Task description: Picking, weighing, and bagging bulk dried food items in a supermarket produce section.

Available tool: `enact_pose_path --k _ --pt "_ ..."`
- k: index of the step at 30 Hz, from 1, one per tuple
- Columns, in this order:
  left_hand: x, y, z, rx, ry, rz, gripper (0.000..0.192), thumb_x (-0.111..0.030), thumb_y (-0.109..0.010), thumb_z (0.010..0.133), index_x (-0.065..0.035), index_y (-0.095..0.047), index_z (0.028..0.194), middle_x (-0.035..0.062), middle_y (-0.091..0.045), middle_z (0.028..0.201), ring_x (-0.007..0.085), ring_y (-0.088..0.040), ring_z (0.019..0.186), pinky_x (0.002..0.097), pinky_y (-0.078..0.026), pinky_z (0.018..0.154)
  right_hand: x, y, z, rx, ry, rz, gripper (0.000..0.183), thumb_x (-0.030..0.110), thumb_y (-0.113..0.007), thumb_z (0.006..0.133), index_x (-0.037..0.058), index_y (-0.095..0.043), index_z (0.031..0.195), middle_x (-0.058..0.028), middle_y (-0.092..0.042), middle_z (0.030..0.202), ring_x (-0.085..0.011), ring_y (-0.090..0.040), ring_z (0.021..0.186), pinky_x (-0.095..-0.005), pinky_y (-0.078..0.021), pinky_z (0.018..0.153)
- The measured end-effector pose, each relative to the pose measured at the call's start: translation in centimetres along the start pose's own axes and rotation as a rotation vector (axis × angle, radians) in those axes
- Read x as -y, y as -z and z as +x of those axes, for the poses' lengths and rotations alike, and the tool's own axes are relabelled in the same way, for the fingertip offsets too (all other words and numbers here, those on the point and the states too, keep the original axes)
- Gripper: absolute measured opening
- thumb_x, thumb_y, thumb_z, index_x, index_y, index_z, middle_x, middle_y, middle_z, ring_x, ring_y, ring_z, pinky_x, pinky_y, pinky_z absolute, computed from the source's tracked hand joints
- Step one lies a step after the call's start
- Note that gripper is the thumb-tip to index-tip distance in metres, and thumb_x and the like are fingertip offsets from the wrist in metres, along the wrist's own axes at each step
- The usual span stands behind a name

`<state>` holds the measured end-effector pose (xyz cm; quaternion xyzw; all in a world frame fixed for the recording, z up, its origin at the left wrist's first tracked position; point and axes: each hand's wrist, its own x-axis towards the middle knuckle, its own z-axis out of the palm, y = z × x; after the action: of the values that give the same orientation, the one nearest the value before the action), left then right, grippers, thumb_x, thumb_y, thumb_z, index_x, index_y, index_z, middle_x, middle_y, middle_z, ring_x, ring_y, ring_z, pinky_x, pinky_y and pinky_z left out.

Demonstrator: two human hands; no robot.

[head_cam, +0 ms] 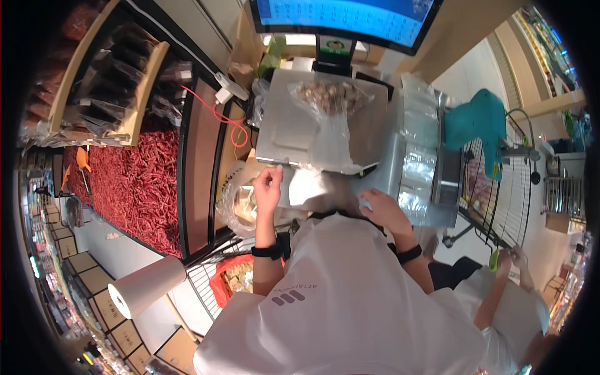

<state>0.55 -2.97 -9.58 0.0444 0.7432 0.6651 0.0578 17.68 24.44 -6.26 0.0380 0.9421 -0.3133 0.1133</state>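
Observation:
My left hand (pixel 268 187) is raised by the front left edge of a weighing scale's steel platform (pixel 286 122), its fingers curled together and nothing plain to see in them. On the platform lies a clear plastic bag (pixel 335 101) of brown dried pieces that look like mushrooms. The bag's loose end trails towards me. My right hand (pixel 386 211) is just past the platform's front right corner, fingers bent around a small pale piece (pixel 365 203), mostly hidden. Between my hands the steel counter shines brightly.
A lit screen (pixel 347 21) stands behind the scale. Flat clear bags (pixel 417 164) and a teal machine (pixel 478 131) are at right, beside a wire cart (pixel 508 197) and another person (pixel 504 300). Dried red chillies (pixel 140 187) and a white roll (pixel 147 286) are at left.

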Motion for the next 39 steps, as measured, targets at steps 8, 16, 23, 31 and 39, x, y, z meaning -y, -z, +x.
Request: enact_pose_path --k 8,16,23,31,39 --pt "-0.1 -0.2 0.3 0.030 0.133 0.001 0.024 -0.018 -0.063 0.093 -0.0009 -0.061 0.076 -0.0011 -0.058 0.069 0.0045 -0.051 0.065 0.0199 -0.040 0.062 -0.9 -1.0 -0.3 0.079 -0.137 0.019 0.027 0.018 -0.065 0.081 0.0065 -0.057 0.105 -0.0158 -0.062 0.097 -0.0363 -0.061 0.089 -0.0443 -0.0504 0.077" --pt "0.2 0.2 0.5 0.058 0.174 0.018 0.023 -0.018 -0.064 0.093 -0.0008 -0.061 0.078 -0.0008 -0.059 0.070 0.0049 -0.051 0.067 0.0199 -0.041 0.063 -1.6 -2.0 -1.5 0.134 -0.245 0.090 0.029 0.017 -0.068 0.079 0.0062 -0.057 0.104 -0.0154 -0.062 0.096 -0.0352 -0.062 0.090 -0.0434 -0.0505 0.077" --pt "-0.1 -0.6 2.1 0.050 0.165 0.020 0.024 -0.019 -0.064 0.093 -0.0008 -0.061 0.078 -0.0011 -0.058 0.070 0.0047 -0.051 0.067 0.0197 -0.041 0.063 -2.5 -2.2 -1.5 0.144 -0.291 0.097 0.028 0.018 -0.067 0.081 0.0062 -0.057 0.104 -0.0159 -0.061 0.097 -0.0355 -0.062 0.089 -0.0433 -0.0505 0.077" --pt "-2.5 -1.5 5.6 0.054 0.058 0.102 0.023 -0.016 -0.065 0.091 0.0023 -0.062 0.078 -0.0017 -0.058 0.068 0.0042 -0.048 0.066 0.0202 -0.040 0.062 -2.7 -1.7 -1.4 0.129 -0.319 0.098 0.029 0.019 -0.067 0.081 0.0074 -0.057 0.105 -0.0149 -0.061 0.097 -0.0352 -0.062 0.090 -0.0436 -0.0503 0.078" --pt "-13.4 -3.4 14.1 0.000 -0.638 0.348 0.014 -0.009 -0.072 0.079 0.0004 -0.062 0.076 0.0115 -0.063 0.094 0.0252 -0.059 0.081 0.0322 -0.046 0.075 -3.3 -1.8 -2.4 0.095 -0.314 0.030 0.029 0.023 -0.067 0.081 0.0097 -0.060 0.106 -0.0160 -0.062 0.099 -0.0370 -0.063 0.090 -0.0455 -0.0518 0.078"
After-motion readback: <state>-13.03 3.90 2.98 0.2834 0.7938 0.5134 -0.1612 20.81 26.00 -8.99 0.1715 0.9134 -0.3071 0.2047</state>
